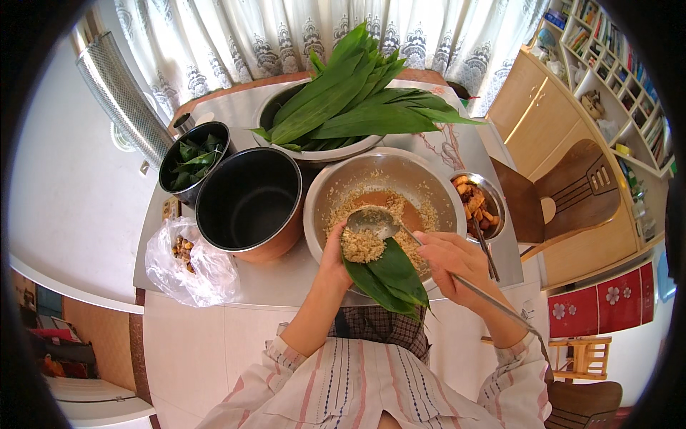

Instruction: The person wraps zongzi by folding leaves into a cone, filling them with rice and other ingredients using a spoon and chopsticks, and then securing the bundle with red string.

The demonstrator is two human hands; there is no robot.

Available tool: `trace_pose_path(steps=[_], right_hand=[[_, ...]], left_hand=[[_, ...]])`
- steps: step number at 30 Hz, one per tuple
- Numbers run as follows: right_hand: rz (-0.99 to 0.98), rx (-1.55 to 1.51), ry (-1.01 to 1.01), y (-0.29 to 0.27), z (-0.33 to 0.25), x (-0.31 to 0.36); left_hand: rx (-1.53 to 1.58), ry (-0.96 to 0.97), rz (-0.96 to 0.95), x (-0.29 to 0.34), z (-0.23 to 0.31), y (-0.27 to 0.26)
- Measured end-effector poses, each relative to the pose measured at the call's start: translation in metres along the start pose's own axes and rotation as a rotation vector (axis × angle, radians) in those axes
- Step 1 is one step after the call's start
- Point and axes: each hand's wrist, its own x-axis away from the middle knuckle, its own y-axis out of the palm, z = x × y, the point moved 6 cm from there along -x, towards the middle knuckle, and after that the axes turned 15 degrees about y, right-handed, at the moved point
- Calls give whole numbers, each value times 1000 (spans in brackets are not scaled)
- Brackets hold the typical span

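My left hand (pixel 334 252) is closed round folded long green leaves (pixel 391 277), shaped into a cup whose tails hang down to the right. Pale brown rice (pixel 363 247) fills the cup. In my right hand (pixel 457 270) is the long handle of a metal ladle (pixel 374 220); its bowl rests at or just over the far edge of the rice. Both hands are above the near side of a large steel basin (pixel 318 207), which has more rice round its walls and brownish liquid in the middle.
Behind is another steel basin (pixel 268 114) piled with long leaves (pixel 350 100). To the left stand a black-lined pot (pixel 246 204), a smaller pot (pixel 166 171) of wrapped green parcels (pixel 194 161), and a plastic bag (pixel 214 272) of small brown pieces. A bowl of meat chunks (pixel 475 204) is at right.
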Motion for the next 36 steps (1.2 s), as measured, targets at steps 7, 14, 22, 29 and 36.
trace_pose_path(steps=[7,14,22,29,36], right_hand=[[-71,-78,22,11,0,4],[-67,-39,-36,14,-4,8],[-112,184,-241,12,-13,15],[-158,144,-221,15,-8,23],[-166,-114,62,14,11,14]], left_hand=[[95,-31,-212,-7,0,-3],[94,-39,-226,-1,3,3],[89,-17,-165,-3,6,5],[16,26,-104,-12,1,-11],[44,45,-29,-11,-5,-5]])
